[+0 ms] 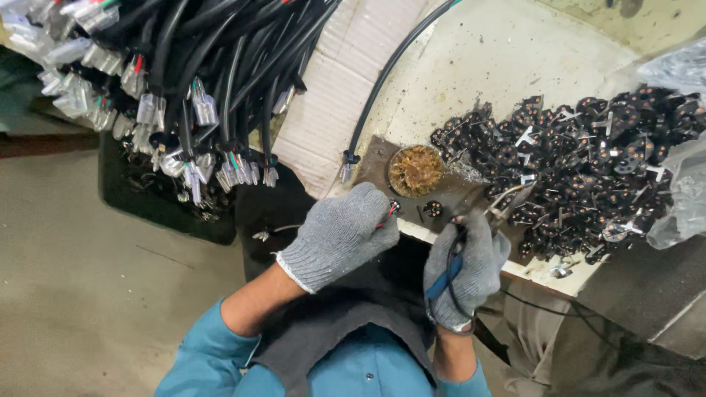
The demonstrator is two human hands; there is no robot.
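Left hand (340,235) pinched a wire end (390,209) at the surface (500,66) edge, tip pointing up-right; right hand (468,268) gripped a blue-handled iron (471,239), its long axis running up-right toward the plug pile (588,162).

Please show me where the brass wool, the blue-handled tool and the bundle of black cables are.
brass wool (415,170), head view, its middle
blue-handled tool (443,276), head view, blue grip
black cables (220,51), head view, bundle middle

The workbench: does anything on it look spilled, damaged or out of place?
Yes. The pale bench top is stained and scratched, with small debris scattered on it. The black plug parts lie in a loose heap spilling from a clear plastic bag, not sorted.
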